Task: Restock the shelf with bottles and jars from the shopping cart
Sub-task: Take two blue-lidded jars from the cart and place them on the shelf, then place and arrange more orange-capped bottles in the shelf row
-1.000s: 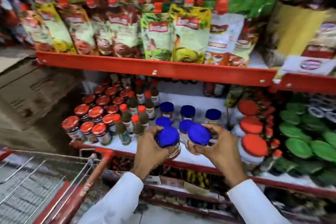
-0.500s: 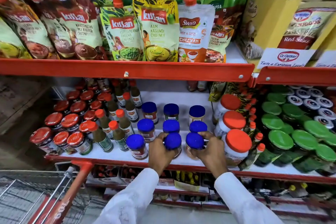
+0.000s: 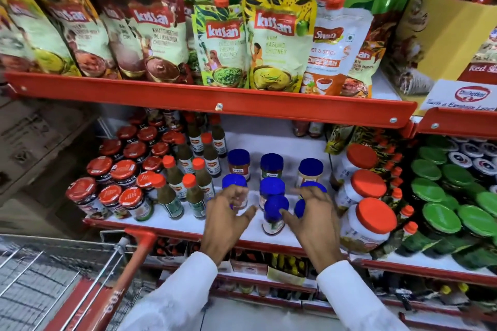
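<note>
Red steel shelving fills the view, upper tier packed with spouted chutney pouches, lower tier lined white and carrying the jars. Shopping cart at bottom left, red handle and wire basket close against the shelf's front edge.

Large white tubs with orange lids stand at the right of the lower tier; green-lidded jars further right. Red-lidded jars cluster at the left, orange-capped sauce bottles just beside them.

Blue-lidded jars sit mid-shelf in three rows between the sauce bottles and the tubs. Front-row jar upright near the shelf lip, between the two hands.

Left hand, white sleeve, fingers spread and loosely curled in front of the left-column blue jar; motion blur makes contact uncertain, but it seems to grip nothing. Right hand likewise spread, fingertips just beside the front-row jar, palm partly covering two more blue lids at its right. Neither hand is closed around a jar.
</note>
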A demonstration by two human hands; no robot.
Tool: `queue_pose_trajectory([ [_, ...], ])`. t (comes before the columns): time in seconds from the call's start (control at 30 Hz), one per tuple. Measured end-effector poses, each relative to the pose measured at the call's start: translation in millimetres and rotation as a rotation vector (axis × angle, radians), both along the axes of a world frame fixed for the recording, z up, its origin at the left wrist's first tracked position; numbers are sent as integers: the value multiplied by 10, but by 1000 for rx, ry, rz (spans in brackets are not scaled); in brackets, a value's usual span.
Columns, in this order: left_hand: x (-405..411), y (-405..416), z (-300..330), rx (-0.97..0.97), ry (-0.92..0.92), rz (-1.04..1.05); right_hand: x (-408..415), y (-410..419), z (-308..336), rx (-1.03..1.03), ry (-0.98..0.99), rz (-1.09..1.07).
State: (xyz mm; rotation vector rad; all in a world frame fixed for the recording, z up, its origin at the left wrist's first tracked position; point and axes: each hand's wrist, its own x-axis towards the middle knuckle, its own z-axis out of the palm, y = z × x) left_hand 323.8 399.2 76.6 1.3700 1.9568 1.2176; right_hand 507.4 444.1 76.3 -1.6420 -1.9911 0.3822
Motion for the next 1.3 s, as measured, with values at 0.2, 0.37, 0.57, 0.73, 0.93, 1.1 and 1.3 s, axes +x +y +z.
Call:
queue_pose_trajectory([
  [0.2,-762,-349,173,141,-75,210,-754,-100,131,-25,267,115],
  [0.37,-1359,-508,-4,182,-75,388,-1441,-135,49,-116,358,189],
  [0.57,-1812,-330,-228,105,-114,401,-2105,-113,7,-141,405,165],
  [0.73,-2001,-137,-328,34,-32,332,-2364,-53,-20,-147,382,57],
  [0.93,-2122,-115,-306,22,-44,219,-2371,-7,-90,-133,417,35],
  [1.1,-2188,-143,-207,-9,-27,114,-2274,-14,-120,-174,444,105],
  [1.3,-2234,-141,-196,-20,-37,60,-2238,-68,-108,-233,452,151],
])
